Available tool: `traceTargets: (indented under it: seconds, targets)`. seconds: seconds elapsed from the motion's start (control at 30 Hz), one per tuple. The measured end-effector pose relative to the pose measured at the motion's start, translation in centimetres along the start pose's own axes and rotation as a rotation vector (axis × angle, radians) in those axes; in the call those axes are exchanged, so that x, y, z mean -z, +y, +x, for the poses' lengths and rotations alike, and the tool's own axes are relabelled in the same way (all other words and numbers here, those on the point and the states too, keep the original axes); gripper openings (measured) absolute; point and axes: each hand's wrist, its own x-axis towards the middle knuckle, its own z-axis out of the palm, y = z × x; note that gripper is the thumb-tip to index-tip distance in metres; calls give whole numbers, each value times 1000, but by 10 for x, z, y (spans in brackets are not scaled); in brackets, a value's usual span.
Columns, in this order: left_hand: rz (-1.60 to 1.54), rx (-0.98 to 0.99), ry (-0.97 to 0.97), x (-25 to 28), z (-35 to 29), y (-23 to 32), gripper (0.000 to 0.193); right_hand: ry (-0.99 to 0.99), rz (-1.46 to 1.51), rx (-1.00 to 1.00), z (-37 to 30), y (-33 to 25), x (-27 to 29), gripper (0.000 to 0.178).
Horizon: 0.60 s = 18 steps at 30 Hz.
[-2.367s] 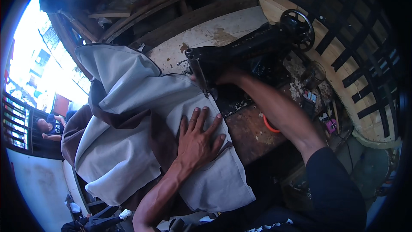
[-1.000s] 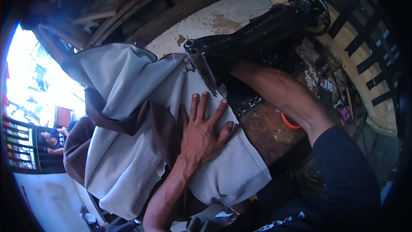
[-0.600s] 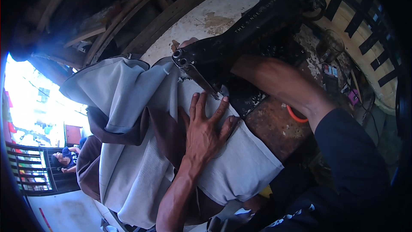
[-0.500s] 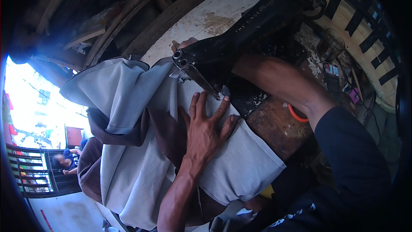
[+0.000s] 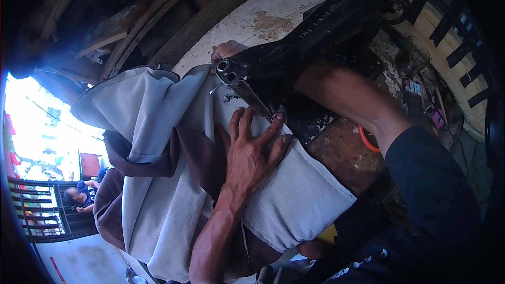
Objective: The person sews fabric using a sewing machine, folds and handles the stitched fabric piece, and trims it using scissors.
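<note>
A black sewing machine [image 5: 321,31] stands on a worn brown table [image 5: 342,155]. Grey fabric with a brown lining [image 5: 158,126] is heaped to its left and runs under the needle area [image 5: 268,113]. My left hand [image 5: 252,152] lies flat on the fabric with fingers spread, its fingertips just beside the needle. My right forearm [image 5: 352,94] reaches under the machine's arm. Of my right hand, only a bit [image 5: 226,50] shows behind the machine's head at the fabric's far edge; its grip is hidden.
An orange ring [image 5: 367,142] lies on the table by my right arm. A glass [image 5: 413,58] and small clutter sit at the right under a slatted wooden wall [image 5: 447,26]. Another person [image 5: 79,200] sits behind a railing at the lower left.
My left hand has slid up the fabric toward the needle and stays flat. My right hand has moved from beside the needle to behind the machine's head. The view has tilted closer.
</note>
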Motion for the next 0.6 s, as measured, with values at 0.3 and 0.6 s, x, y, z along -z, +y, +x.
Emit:
traceTargets:
  seconds: [0.3, 0.6]
  targets:
    - [78, -241, 177, 9, -22, 29, 32, 12, -108, -41, 2, -9, 2, 25]
    - [-14, 41, 316, -13, -30, 41, 28, 45, -439, -347, -56, -83, 33, 26]
